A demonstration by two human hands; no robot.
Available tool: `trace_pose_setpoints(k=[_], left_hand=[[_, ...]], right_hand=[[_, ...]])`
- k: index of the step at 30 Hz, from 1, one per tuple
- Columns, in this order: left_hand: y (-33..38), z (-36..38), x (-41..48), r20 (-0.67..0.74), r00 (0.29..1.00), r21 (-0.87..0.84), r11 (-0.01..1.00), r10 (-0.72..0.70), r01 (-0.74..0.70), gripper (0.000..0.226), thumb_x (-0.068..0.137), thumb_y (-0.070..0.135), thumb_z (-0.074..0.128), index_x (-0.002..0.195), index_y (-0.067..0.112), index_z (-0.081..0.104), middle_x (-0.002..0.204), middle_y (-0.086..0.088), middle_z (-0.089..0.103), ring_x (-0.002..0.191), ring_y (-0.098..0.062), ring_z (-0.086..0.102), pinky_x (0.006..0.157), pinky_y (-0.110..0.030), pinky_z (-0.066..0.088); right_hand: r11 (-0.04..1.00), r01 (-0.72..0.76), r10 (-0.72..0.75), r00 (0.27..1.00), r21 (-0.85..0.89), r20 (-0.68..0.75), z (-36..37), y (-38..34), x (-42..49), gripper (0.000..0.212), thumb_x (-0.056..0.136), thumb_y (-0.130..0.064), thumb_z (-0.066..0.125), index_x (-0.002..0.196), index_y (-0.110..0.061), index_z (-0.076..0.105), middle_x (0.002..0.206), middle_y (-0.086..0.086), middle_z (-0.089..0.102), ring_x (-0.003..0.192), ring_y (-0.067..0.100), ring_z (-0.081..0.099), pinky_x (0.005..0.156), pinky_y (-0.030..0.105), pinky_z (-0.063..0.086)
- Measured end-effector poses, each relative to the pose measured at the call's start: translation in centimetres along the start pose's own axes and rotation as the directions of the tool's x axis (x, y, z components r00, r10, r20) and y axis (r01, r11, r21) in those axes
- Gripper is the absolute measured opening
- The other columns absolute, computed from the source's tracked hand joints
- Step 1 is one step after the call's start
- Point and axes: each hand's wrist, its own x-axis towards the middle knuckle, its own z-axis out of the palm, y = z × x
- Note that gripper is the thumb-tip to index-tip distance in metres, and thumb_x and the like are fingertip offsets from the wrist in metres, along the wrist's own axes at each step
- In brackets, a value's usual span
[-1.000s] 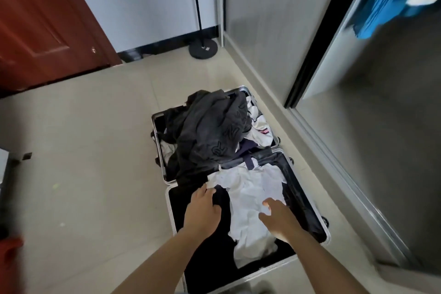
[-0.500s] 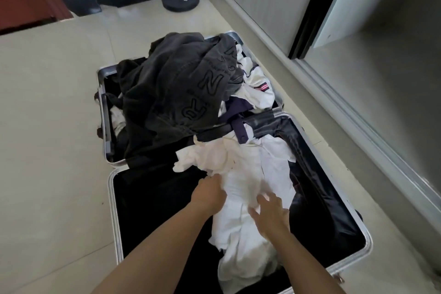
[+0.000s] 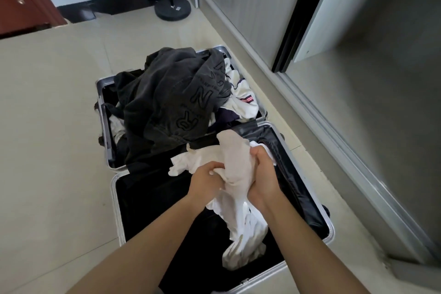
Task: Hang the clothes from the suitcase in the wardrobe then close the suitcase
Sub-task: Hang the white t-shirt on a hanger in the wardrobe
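White garment (image 3: 235, 157): bunched in the middle of the frame, held between both hands above the near half of the suitcase; its lower end trails onto the black lining.
Left hand (image 3: 205, 181): fingers curled into the cloth on its left side, gripping a fold.
Right hand (image 3: 265, 174): fingers wrapped round the bunched cloth from the right, just beside the left hand.
Suitcase (image 3: 114, 200): silver-rimmed, lying open flat on the tiled floor, centre to lower centre.
Dark grey garment (image 3: 176, 102): heaped in the far half, large letters on it, spilling over the hinge.
Other white clothes (image 3: 245, 102): right side of the far half, partly under the grey heap.
Wardrobe (image 3: 381, 79): right of the frame, open on its grey interior.
Black stand base (image 3: 172, 9): round, top centre, near the wall.
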Motion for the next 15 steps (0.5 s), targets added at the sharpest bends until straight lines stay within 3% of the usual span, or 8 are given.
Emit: trace_pose_setpoints(k=[1,3,5,7,10,13,15], left_hand=[[1.6,-0.4,-1.6,0.018,0.996,-0.105,0.991,-0.083,0.084,0.030,0.091,0.002,0.045,0.096,0.019,0.068,0.084,-0.001,0.067,0.081,-0.017,0.062,0.061,-0.019,0.049],[5.6,-1.9,-5.0,0.088,0.960,-0.323,0.904,-0.268,0.282,0.026,0.093,0.004,0.045,0.093,0.015,0.068,0.091,-0.007,0.066,0.087,-0.020,0.062,0.079,-0.032,0.055],[9.8,-3.9,-8.5,0.176,0.917,-0.465,0.790,-0.358,0.398,0.022,0.095,0.015,0.045,0.092,0.012,0.067,0.100,-0.011,0.065,0.097,-0.026,0.061,0.090,-0.044,0.053],[14.0,-6.3,-12.1,0.295,0.888,-0.526,0.716,-0.352,0.459,0.041,0.096,0.039,0.044,0.101,0.006,0.067,0.104,-0.016,0.065,0.099,-0.031,0.062,0.087,-0.048,0.053],[19.9,-10.0,-16.9,0.440,0.850,-0.572,0.639,-0.290,0.515,0.079,0.083,0.072,0.044,0.113,0.002,0.066,0.116,-0.022,0.066,0.111,-0.040,0.061,0.088,-0.053,0.052],[26.2,-13.8,-22.1,0.596,0.796,-0.622,0.565,-0.107,0.542,0.093,0.070,0.084,0.050,0.129,0.012,0.059,0.133,-0.021,0.056,0.123,-0.043,0.051,0.100,-0.064,0.039],[30.8,-16.1,-25.9,0.596,0.802,-0.673,0.513,-0.050,0.532,0.085,0.076,0.081,0.045,0.127,0.015,0.061,0.130,-0.017,0.059,0.122,-0.037,0.054,0.101,-0.062,0.038]], right_hand=[[1.000,-0.017,0.018,0.998,-0.020,0.056,0.9,-1.0,-1.6,0.046,0.088,-0.038,0.059,0.119,-0.004,0.062,0.097,0.020,0.069,0.085,0.033,0.068,0.083,0.044,0.052],[0.993,-0.007,0.023,0.990,-0.116,0.142,3.1,-4.0,-5.2,0.068,0.069,-0.035,0.079,0.126,-0.002,0.060,0.110,0.026,0.065,0.099,0.040,0.065,0.097,0.053,0.046],[0.978,0.005,0.040,0.977,-0.209,0.207,5.2,-7.1,-9.0,0.074,0.060,-0.020,0.080,0.125,0.007,0.056,0.109,0.034,0.060,0.097,0.043,0.062,0.092,0.055,0.047],[0.955,0.023,0.065,0.957,-0.295,0.282,7.8,-10.8,-13.3,0.063,0.062,-0.013,0.074,0.119,0.009,0.058,0.104,0.035,0.058,0.091,0.042,0.061,0.084,0.052,0.048],[0.899,0.124,0.062,0.913,-0.419,0.404,12.0,-16.2,-20.3,0.030,0.060,-0.006,0.066,0.089,0.000,0.071,0.084,0.021,0.064,0.078,0.033,0.064,0.074,0.038,0.052],[0.775,0.202,0.127,0.879,-0.599,0.460,16.3,-21.0,-27.8,0.018,0.053,-0.004,0.068,0.070,-0.008,0.073,0.071,0.011,0.066,0.071,0.024,0.064,0.069,0.028,0.050],[0.657,0.218,0.192,0.877,-0.721,0.440,18.8,-24.1,-32.7,0.022,0.049,-0.009,0.072,0.072,-0.008,0.073,0.074,0.010,0.066,0.074,0.024,0.064,0.074,0.029,0.049]])
